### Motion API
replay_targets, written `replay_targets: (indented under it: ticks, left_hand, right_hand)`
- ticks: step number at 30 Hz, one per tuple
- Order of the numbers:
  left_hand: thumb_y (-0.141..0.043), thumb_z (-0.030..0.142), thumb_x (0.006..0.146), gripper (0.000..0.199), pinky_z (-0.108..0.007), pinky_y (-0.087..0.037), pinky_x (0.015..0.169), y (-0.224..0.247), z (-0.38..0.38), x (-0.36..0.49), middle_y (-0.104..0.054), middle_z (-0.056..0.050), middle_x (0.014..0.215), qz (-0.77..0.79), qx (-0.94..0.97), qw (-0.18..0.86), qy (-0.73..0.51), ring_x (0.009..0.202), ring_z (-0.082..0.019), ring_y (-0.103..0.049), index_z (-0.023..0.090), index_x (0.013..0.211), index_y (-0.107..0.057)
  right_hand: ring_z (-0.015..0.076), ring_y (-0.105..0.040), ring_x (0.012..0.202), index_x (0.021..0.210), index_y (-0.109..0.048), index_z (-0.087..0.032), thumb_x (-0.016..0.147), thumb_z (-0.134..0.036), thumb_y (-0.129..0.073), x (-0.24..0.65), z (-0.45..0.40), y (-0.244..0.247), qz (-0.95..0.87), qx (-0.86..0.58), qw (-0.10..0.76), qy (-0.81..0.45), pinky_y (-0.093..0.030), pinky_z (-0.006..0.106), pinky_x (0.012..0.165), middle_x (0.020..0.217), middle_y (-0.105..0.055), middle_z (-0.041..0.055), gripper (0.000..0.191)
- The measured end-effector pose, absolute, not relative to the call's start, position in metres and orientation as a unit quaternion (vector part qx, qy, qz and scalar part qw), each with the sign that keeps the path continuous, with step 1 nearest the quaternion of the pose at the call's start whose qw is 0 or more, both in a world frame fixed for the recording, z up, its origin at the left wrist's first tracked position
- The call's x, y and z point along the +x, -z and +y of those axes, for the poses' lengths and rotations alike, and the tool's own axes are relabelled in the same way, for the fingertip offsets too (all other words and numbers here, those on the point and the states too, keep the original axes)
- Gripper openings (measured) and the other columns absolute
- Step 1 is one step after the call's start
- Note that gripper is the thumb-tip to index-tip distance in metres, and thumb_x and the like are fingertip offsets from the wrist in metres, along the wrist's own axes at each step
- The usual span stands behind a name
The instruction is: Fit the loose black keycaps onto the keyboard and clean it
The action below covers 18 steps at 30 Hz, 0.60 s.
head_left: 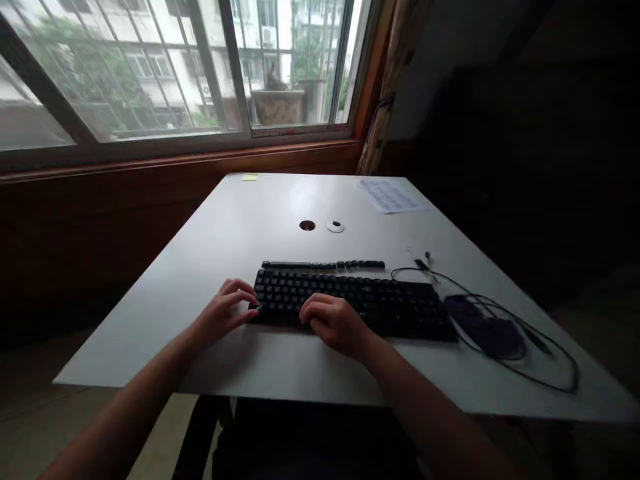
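A black computer keyboard [400,307] lies on the white table [200,373], its long side towards me. My left hand [233,303] is at the keyboard's left end, thumb and fingers drawn close together over the lower corner keys. Whatever is between those fingertips is too small to make out. Over the front rows, left of the middle, my right hand [335,320] has its fingers curled in and touching the keyboard; the fingertips are partly hidden. Just behind the keyboard runs a line of loose black keycaps [350,265], with a long bar-shaped one towards the left.
To the right, a black cable [540,387] loops over a dark purple pad-like thing [485,327]. A small dark piece [427,255] lies near the plug. Farther back are a round hole [307,225], its white cover [335,227], printed papers [393,196] and a yellow note [249,177].
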<state>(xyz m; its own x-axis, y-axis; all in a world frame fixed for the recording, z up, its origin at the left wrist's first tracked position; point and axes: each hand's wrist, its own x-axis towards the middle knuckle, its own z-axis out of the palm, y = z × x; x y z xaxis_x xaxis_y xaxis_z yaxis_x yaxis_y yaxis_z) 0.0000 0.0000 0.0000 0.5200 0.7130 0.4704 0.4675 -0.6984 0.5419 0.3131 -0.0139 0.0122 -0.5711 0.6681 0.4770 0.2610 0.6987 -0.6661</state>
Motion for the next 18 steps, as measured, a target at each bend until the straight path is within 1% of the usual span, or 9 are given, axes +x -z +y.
replay_targets:
  ticks: [7,18]
  left_hand:
    - [-0.073,0.026,0.093,0.006,-0.039,-0.045,0.094,-0.0016,-0.0055,0.0008,-0.064,-0.005,0.106,0.344,0.874,0.146,-0.311,0.105,-0.023,-0.055,0.024,0.098,-0.069]
    - [-0.07,0.022,0.095,0.009,-0.039,-0.049,0.091,-0.0003,-0.0084,0.0046,-0.065,-0.007,0.106,0.329,0.888,0.092,-0.309,0.103,-0.023,-0.055,0.023,0.103,-0.068]
  right_hand:
    - [0.0138,-0.066,0.08,0.081,-0.066,-0.02,0.083,-0.002,-0.052,0.3111,-0.0137,-0.0121,-0.852,-0.277,0.357,-0.262,-0.052,0.026,0.075,0.09,-0.069,0.0023,0.023]
    - [0.0134,-0.067,0.08,0.081,-0.066,-0.02,0.084,-0.004,-0.053,0.3099,-0.0152,-0.0106,-0.869,-0.264,0.338,-0.245,-0.052,0.024,0.074,0.091,-0.07,0.0025,0.021]
